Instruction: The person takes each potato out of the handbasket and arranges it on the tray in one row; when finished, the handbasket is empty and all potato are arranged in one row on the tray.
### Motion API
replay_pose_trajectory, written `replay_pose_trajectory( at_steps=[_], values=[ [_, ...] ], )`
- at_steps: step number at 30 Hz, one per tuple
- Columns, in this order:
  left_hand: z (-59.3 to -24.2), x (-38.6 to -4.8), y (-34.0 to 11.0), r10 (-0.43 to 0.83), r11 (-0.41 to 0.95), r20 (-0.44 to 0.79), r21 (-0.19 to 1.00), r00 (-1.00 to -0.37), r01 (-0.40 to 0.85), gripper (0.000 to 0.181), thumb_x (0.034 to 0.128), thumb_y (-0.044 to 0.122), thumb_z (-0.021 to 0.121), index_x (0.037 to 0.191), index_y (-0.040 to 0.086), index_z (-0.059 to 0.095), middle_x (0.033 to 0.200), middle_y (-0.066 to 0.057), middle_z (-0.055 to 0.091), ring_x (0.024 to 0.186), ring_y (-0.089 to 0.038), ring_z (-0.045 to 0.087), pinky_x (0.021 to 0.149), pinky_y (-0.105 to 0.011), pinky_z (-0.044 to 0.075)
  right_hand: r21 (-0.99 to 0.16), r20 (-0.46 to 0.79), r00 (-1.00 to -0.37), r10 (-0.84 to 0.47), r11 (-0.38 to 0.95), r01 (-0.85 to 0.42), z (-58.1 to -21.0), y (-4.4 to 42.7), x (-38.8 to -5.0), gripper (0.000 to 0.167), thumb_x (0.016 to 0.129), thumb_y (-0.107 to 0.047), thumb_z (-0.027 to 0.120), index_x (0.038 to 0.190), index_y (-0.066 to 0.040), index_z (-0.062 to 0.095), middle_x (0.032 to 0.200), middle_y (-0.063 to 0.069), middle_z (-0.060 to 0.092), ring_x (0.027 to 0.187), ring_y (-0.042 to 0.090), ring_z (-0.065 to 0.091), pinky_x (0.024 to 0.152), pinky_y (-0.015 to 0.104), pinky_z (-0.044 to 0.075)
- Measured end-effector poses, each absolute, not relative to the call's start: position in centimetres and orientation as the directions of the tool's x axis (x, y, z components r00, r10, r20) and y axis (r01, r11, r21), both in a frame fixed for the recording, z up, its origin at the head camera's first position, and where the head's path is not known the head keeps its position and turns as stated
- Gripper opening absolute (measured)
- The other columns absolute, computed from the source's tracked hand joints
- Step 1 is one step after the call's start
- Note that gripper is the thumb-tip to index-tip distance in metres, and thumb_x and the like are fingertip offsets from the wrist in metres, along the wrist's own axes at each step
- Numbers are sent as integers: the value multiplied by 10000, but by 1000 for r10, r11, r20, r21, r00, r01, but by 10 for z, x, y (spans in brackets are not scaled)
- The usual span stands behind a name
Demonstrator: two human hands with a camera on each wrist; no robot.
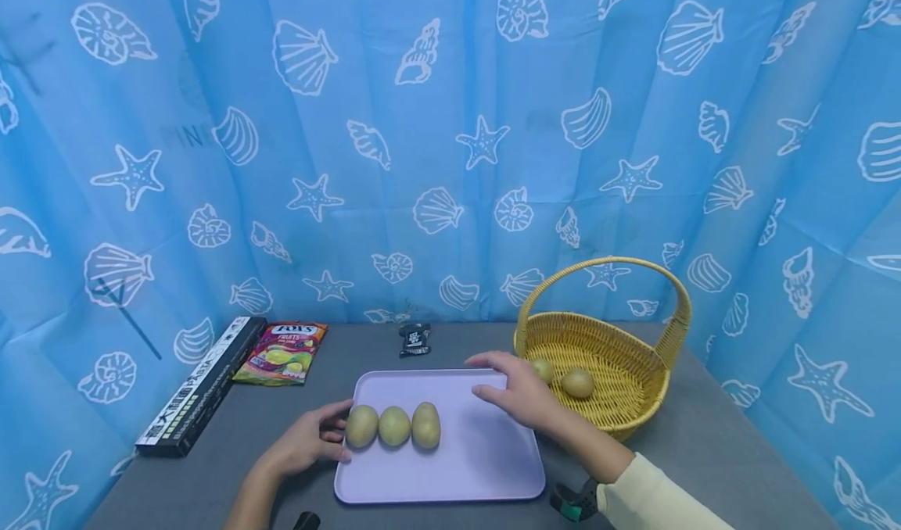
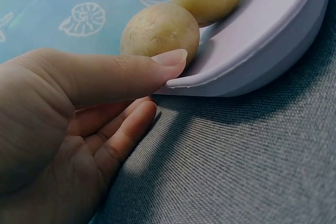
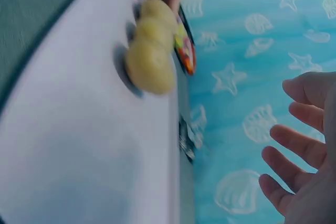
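A lilac tray [image 1: 486, 467] lies on the grey table with three potatoes in a row on its left half: a left one [image 1: 362, 426], a middle one [image 1: 394, 426] and a right one [image 1: 425, 425]. My left hand [image 1: 307, 440] holds the tray's left edge beside the left potato. In the left wrist view its thumb [image 2: 131, 74] lies at the rim, the other fingers bent below. Over the tray's right back part hovers my right hand [image 1: 521, 393], fingers apart and holding nothing. Behind it a yellow wicker basket [image 1: 655, 393] contains potatoes [image 1: 577, 384], one partly hidden by the hand.
At the back left lie a long black-and-white box [image 1: 204, 385] and a candy bag [image 1: 281, 354]. A small black wrapped packet [image 1: 415, 339] is behind the tray. Near the front right is a dark strap-like object [image 1: 573, 503]. A blue shell-print curtain [image 1: 436, 162] hangs behind the table.
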State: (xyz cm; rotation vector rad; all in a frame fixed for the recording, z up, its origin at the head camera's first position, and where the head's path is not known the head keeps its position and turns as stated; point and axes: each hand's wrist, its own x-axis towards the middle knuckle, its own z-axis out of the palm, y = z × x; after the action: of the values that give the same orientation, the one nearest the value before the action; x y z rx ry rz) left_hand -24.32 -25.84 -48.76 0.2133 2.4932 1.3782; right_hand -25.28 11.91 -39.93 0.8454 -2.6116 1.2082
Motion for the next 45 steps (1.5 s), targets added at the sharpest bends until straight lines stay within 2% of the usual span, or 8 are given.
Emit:
replay_pose_trajectory(
  at_steps=[9,16,22,29,33,38,45],
  values=[
    [-487,-243,-258,252,535,-187,844,-949,-24,899,715,198,856,1464,10,396,1207,-126,598,1044,-316,611,871,-481,526,-619,273,-814,-513,554,-557,-369,171,-275,253,904,-146,679,1152,-93,675,1108,25,676,1052,261,617,915,494,497],
    [-487,-243,-257,254,543,-184,839,-950,-17,903,708,192,858,1461,3,397,1198,-125,600,1035,-315,613,862,-476,530,-650,200,-785,-587,520,-554,-361,212,-299,307,929,-146,654,1178,32,630,1114,165,664,1052,346,618,888,470,514],
    [-488,-243,-259,257,531,-192,847,-947,-28,904,713,190,856,1466,8,391,1211,-129,596,1043,-312,611,867,-473,529,-710,93,-831,-548,549,-441,-371,232,-320,359,933,-157,651,1231,37,600,1194,202,628,1130,377,577,914,466,504],
    [-489,-245,-260,269,522,-177,853,-947,-11,910,710,204,860,1466,9,393,1216,-131,596,1043,-312,612,868,-465,530,-744,-113,-857,-502,615,-262,-386,246,-335,476,912,-138,660,1311,79,518,1283,296,535,1183,444,512,902,531,495],
    [-489,-245,-259,277,516,-167,856,-946,0,907,715,204,859,1466,4,391,1225,-138,594,1050,-318,611,872,-462,530,-710,-214,-868,-448,681,-177,-394,250,-339,503,875,-114,694,1319,49,524,1285,281,536,1155,419,534,891,533,498],
    [-488,-244,-260,281,515,-162,857,-946,6,906,716,203,858,1466,2,390,1225,-142,591,1054,-323,609,878,-466,527,-654,-313,-857,-410,747,-118,-402,255,-340,507,816,-49,713,1294,12,553,1195,246,581,1050,352,576,849,506,513],
    [-489,-245,-260,278,521,-170,854,-946,0,911,711,204,858,1470,15,390,1243,-150,583,1061,-329,606,876,-475,526,-590,-316,-872,-375,797,-129,-406,259,-337,437,766,2,718,1192,-9,617,962,114,591,872,242,561,725,383,514]
  ],
)
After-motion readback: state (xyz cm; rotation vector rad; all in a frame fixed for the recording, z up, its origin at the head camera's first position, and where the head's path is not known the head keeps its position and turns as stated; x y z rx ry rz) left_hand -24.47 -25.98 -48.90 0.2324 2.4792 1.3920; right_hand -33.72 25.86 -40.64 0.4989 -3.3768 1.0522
